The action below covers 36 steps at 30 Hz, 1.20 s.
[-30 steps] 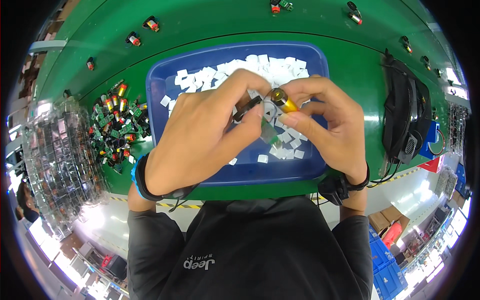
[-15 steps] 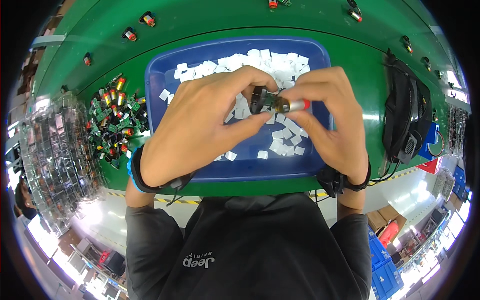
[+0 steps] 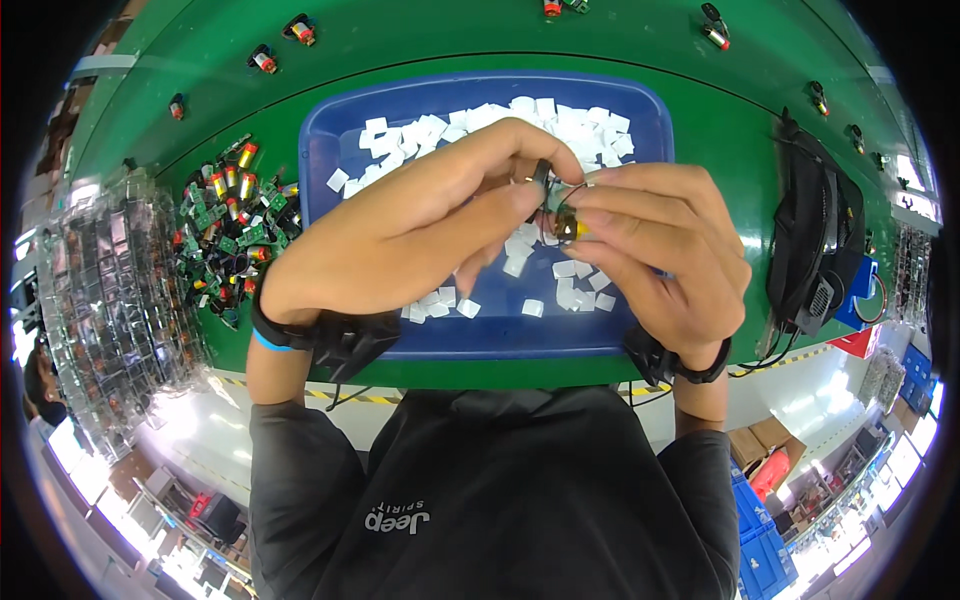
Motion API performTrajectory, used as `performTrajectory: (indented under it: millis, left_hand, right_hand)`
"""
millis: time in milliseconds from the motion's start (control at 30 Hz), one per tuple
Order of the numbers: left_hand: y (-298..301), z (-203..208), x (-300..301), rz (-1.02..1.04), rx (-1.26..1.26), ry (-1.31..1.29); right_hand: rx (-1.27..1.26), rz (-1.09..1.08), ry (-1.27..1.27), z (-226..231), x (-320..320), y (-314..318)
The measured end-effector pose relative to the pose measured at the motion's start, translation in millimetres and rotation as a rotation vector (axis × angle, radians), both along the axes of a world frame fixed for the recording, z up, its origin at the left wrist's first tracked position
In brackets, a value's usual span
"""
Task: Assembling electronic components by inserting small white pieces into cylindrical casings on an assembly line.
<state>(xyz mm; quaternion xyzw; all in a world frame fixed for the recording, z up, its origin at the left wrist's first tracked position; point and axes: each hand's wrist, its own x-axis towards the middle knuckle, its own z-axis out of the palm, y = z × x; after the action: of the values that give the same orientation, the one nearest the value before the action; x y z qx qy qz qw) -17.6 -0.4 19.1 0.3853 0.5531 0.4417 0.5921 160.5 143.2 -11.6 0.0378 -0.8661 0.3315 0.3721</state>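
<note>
Above the blue tray [image 3: 470, 345] both hands meet on a small wired assembly. My left hand [image 3: 400, 240] pinches its black part [image 3: 541, 175] between thumb and fingers. In my right hand [image 3: 675, 245] is the assembly's small cylinder [image 3: 569, 224], dark at the near end with a little yellow showing; my fingers hide the rest of it. Thin dark wires loop between the two parts. Under the hands, many small white square pieces [image 3: 590, 130] lie scattered in the tray.
Left of the tray is a heap of similar assemblies [image 3: 235, 215] with green boards and red-and-yellow cylinders. Stacked clear plastic trays [image 3: 120, 310] stand farther left. On the right lies a black bag [image 3: 815, 215]. Several single assemblies [image 3: 300, 30] sit along the far green surface.
My left hand has turned, its wrist swinging lower left. My right hand has closed further over the cylinder, covering its red end. Wires now show between the parts.
</note>
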Motion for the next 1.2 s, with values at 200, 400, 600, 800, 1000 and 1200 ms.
performTrajectory:
  millis: [200,400,600,800,1000,1200]
  left_hand:
    - [5,-6,9,0.031,0.008,-0.044]
    - [6,-7,16,0.142,0.057,-0.102]
    - [8,-16,22,0.229,0.097,-0.067]
    - [7,-19,10,0.157,0.16,-0.018]
    - [13,-10,0,0.093,0.051,-0.044]
    - [12,-11,3,0.086,0.101,0.045]
  right_hand:
    - [0.034,-0.07,-0.075,4,4,-5]
    - [0.008,-0.125,-0.028,1,4,-7]
    - [0.048,-0.221,0.005,-1,2,-11]
    - [0.14,-0.238,-0.039,3,6,-6]
    - [0.176,-0.216,-0.055,4,4,-7]
    - [0.141,-0.238,-0.077,3,2,-11]
